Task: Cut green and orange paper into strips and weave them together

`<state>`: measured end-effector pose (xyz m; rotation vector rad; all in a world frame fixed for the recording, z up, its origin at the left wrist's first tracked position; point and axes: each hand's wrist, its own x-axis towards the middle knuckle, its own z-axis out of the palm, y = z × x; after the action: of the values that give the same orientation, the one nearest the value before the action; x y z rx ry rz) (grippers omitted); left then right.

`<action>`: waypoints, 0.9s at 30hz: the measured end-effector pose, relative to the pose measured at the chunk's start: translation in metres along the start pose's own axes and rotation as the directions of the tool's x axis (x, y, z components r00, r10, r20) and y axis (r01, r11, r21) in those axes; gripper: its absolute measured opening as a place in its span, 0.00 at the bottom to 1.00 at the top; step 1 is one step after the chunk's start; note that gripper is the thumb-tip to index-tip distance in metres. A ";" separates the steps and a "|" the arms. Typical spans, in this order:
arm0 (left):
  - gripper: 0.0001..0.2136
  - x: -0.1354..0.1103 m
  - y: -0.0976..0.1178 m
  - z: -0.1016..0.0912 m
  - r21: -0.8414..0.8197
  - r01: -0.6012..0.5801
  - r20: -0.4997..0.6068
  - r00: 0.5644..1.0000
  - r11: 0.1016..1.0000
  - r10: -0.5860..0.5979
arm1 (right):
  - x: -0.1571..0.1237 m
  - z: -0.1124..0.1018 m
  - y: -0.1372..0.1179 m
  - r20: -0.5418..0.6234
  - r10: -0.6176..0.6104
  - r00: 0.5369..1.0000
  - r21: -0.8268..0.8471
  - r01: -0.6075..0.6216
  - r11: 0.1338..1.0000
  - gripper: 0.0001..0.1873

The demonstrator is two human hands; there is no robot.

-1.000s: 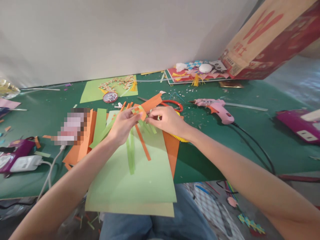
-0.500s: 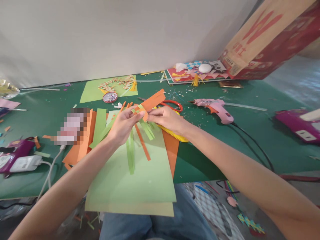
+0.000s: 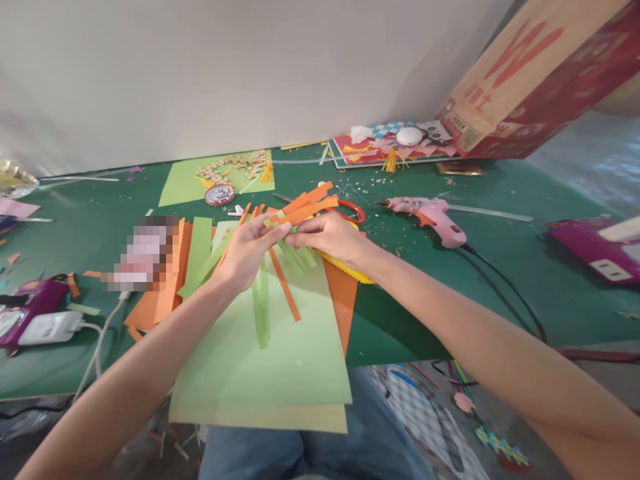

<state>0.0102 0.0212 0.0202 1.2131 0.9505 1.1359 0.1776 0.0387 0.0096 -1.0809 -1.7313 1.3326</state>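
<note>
Orange and green paper strips point(image 3: 311, 203) cross each other in a small weave held above the table. My left hand point(image 3: 251, 248) pinches the woven part from the left, thumb on top. From the right, my right hand point(image 3: 326, 235) has its thumb and fingers closed at the weave's edge on the green strip ends point(image 3: 293, 257). Orange ends fan out up and to the right. Below the hands lies a light green paper sheet point(image 3: 280, 360), with loose strips on it. Red-handled scissors point(image 3: 356, 212) and a yellow toothed-edge item point(image 3: 347, 267) are partly hidden behind my right hand.
A pink glue gun point(image 3: 433, 217) with its cord lies to the right. Orange sheets point(image 3: 163, 293) and a blurred-out phone point(image 3: 145, 253) are on the left. Purple power strips point(image 3: 595, 250) sit at the sides. A paper bag point(image 3: 525, 87) stands at the back right.
The orange strips at the upper right have fanned apart, and one no longer lies folded down across the weave. My right hand has shifted slightly left.
</note>
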 end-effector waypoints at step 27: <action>0.12 -0.005 -0.001 -0.006 0.444 -0.332 0.108 0.942 0.832 0.318 | -0.003 -0.023 -0.017 0.186 -0.024 0.982 -0.171 0.057 0.984 0.26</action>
<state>0.0037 0.0173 0.0187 1.8283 1.0492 1.1878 0.1952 0.0430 0.0316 -1.0389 -2.0283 1.3077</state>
